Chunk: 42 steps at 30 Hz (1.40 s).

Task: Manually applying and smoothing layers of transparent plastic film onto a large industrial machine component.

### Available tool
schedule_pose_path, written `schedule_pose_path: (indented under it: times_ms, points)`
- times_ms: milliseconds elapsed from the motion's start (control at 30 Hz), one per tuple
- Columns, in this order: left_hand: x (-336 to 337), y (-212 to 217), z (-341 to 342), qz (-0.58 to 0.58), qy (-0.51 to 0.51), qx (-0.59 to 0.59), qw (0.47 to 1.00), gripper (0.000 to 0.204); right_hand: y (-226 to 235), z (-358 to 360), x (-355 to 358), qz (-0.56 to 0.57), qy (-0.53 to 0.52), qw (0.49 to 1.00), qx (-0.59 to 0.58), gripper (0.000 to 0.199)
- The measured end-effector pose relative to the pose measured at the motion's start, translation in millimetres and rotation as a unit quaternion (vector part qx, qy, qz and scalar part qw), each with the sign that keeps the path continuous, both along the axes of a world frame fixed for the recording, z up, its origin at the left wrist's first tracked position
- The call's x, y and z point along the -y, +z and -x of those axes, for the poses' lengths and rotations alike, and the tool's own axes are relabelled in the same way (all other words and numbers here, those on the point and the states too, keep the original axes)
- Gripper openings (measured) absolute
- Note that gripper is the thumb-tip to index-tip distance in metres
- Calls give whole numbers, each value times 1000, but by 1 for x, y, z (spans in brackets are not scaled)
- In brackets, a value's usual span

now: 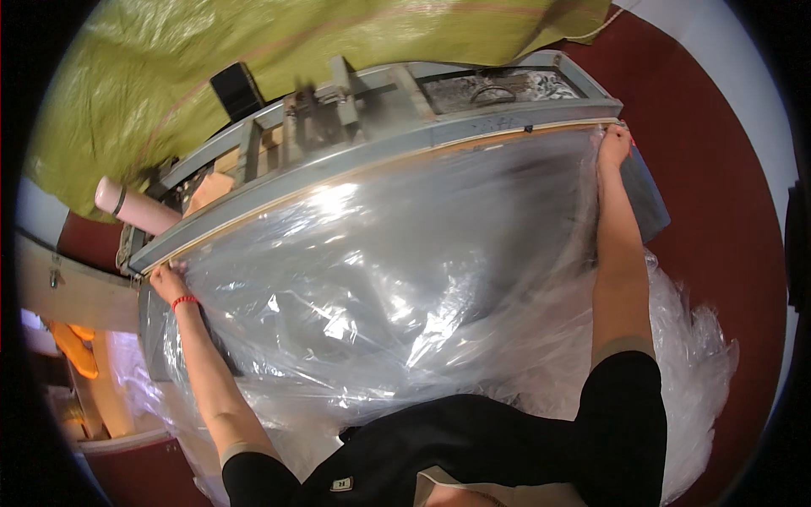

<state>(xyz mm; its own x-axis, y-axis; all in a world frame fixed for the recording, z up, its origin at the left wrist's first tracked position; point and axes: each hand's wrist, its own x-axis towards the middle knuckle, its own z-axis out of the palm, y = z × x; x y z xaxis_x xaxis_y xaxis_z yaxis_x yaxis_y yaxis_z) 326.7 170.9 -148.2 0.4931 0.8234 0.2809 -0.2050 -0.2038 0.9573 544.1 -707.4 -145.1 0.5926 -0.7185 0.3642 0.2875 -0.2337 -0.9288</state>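
Note:
A wide sheet of clear plastic film (363, 253) spreads between my hands, wrinkled and shiny, over a dark grey surface. My left hand (166, 283), a red bracelet at its wrist, is closed on the film's far left corner. My right hand (614, 146) grips the far right corner, with the arm stretched out. The film's far edge lies along a long grey metal bar (372, 165) with a tan strip (422, 155) on its near side. Both hands are close to the ends of this bar.
Behind the bar, a metal frame (338, 93) holds loose items. A pink bottle (144, 209) leans at its left end, and a black phone-like object (237, 91) rests at the back. More crumpled film (693, 363) hangs at right. Yellow-green sheeting (169, 76) covers the far side.

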Motion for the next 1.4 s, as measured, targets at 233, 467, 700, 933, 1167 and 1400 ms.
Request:
schedule_pose_path:
  times_ms: [233, 467, 700, 933, 1167, 1400]
  points:
    - [-13, -2, 26, -31, 14, -16, 999, 6, 38, 12, -53, 112, -91, 983, -113, 22]
    - [74, 90, 99, -133, -102, 28, 985, 7, 118, 103, -296, 423, 212, 867, 158, 28]
    - [70, 89, 148, -109, 9, 93, 990, 5, 87, 173, -394, 268, 600, 748, -95, 19]
    - [124, 62, 165, -502, -162, -329, 784, 32, 51, 163, -248, 300, 352, 878, -126, 17]
    - [241, 62, 164, -535, -396, -306, 680, 54, 31, 184, -56, 386, 165, 890, -176, 20]
    - [98, 35, 123, -443, -34, -495, 747, 48, 12, 176, -5, 388, 118, 897, -177, 24]
